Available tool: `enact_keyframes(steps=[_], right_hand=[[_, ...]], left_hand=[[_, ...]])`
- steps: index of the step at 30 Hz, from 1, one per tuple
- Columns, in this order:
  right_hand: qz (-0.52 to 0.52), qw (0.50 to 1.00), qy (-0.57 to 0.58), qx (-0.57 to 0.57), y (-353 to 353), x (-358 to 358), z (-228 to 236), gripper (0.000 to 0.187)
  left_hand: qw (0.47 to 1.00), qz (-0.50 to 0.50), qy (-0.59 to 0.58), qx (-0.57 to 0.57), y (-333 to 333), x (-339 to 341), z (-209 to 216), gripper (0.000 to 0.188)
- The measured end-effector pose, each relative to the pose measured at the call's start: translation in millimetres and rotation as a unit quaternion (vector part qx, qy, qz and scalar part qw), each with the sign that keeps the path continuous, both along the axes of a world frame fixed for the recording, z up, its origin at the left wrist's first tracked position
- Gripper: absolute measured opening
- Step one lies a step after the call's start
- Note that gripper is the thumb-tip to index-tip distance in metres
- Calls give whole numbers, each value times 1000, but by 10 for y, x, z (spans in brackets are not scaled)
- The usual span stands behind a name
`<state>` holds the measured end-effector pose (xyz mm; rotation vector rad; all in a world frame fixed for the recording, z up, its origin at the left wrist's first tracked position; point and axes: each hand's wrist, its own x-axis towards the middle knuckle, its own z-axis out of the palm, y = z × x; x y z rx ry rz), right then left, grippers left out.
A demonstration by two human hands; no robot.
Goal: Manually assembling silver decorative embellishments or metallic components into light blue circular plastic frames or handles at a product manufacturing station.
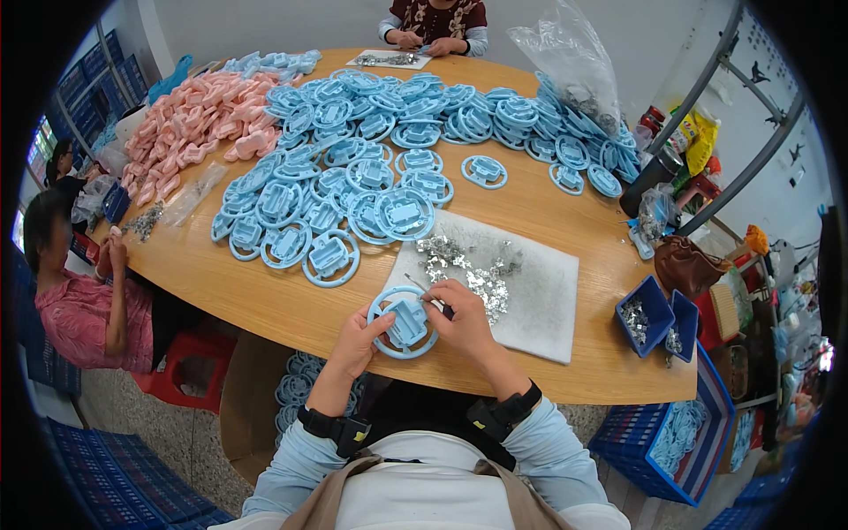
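My left hand (pixel 355 341) is closed on the near left rim of a light blue plastic wheel-shaped part (pixel 408 323), with a raised block in its middle. My right hand (pixel 463 321) pinches a thin metal tool (pixel 415 282) over the far right side of that part; a dark end shows by the fingers. I cannot make out the tool's exact kind. Just beyond my hands lies a white foam pad (pixel 541 291) bearing small shiny metal pieces (pixel 488 288), several of them heaped close to my right hand.
A large pile of blue wheel parts (pixel 331 177) covers the table's middle, beside pink plastic parts (pixel 208 119). Blue bins (pixel 643 311) with metal pieces stand at the right edge. Co-workers sit across (pixel 439 22) and at left (pixel 93 309). A blue crate (pixel 632 450) stands below right.
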<state>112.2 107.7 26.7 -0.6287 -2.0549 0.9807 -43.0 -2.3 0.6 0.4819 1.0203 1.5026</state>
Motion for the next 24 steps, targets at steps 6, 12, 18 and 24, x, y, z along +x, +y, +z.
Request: enact_keyframes(steps=[6, 12, 18, 24], right_hand=[[-15, 999, 14, -39, -23, 11, 37, 11], [-8, 999, 39, -19, -73, -62, -22, 11], [-11, 999, 5, -51, -120, -35, 11, 11], [-14, 998, 10, -61, -122, -25, 7, 11]], left_hand=[[1000, -4, -4, 4, -7, -5, 6, 28], [1000, -5, -6, 3, 0, -2, 17, 28], [1000, -5, 7, -2, -6, -18, 18, 26], [1000, -5, 8, 0, -4, -18, 1, 26]])
